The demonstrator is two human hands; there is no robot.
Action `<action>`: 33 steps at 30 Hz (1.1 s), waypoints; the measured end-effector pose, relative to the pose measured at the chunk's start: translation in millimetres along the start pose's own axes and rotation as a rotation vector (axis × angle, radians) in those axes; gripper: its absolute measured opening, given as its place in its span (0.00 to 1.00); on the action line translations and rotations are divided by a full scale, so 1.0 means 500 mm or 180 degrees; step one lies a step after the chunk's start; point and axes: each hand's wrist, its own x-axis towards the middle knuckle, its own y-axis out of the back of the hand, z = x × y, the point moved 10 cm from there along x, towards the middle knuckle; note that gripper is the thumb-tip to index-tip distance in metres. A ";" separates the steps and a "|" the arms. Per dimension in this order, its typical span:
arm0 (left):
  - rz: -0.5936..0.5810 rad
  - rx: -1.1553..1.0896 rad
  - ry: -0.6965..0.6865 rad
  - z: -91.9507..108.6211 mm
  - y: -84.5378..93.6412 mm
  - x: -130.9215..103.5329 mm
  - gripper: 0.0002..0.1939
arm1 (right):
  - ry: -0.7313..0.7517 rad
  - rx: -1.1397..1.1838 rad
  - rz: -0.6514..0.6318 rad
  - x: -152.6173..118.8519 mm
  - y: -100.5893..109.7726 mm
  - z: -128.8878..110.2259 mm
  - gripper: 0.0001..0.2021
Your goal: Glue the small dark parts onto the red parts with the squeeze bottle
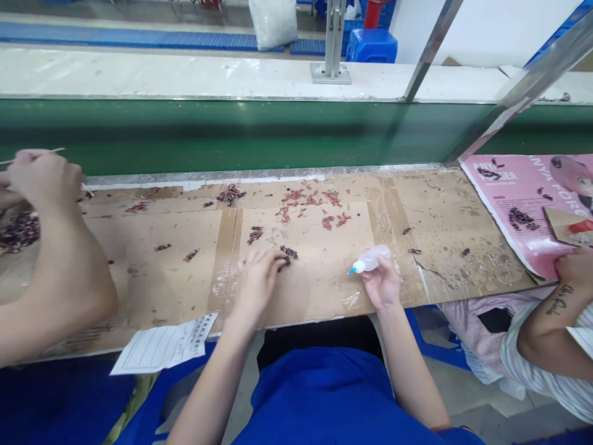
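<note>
The squeeze bottle (pixel 372 258), held above the cardboard-covered tabletop (pixel 306 290) in my right fingers (pixel 383 281), should handle as light, soft-walled and slippery; its broad body, away from the nozzle, offers the best hold. It is translucent white with a blue tip angled toward my left. My left fingers (pixel 271 262) bunch at a dark cluster of small parts (pixel 289 253); whether they pinch one, I cannot tell.

Beyond our cardboard-covered workbench (pixel 306 290) we see a green conveyor belt (pixel 185 139), a white ledge (pixel 139 71) with a silver metal post (pixel 334 43), and a blue plastic stool (pixel 371 46) on grey floor.
</note>
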 end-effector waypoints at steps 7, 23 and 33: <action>-0.0014 -0.0294 -0.0236 0.096 -0.085 -0.054 0.08 | 0.0655 -0.1193 0.0022 -0.017 -0.036 -0.008 0.15; -0.0041 -0.0541 -0.0052 0.080 -0.088 -0.053 0.03 | 0.1091 -0.2399 0.0193 -0.047 -0.041 -0.020 0.14; -0.0069 -0.0531 0.0007 0.079 -0.088 -0.050 0.03 | 0.1067 -0.2523 0.0134 -0.047 -0.044 -0.014 0.15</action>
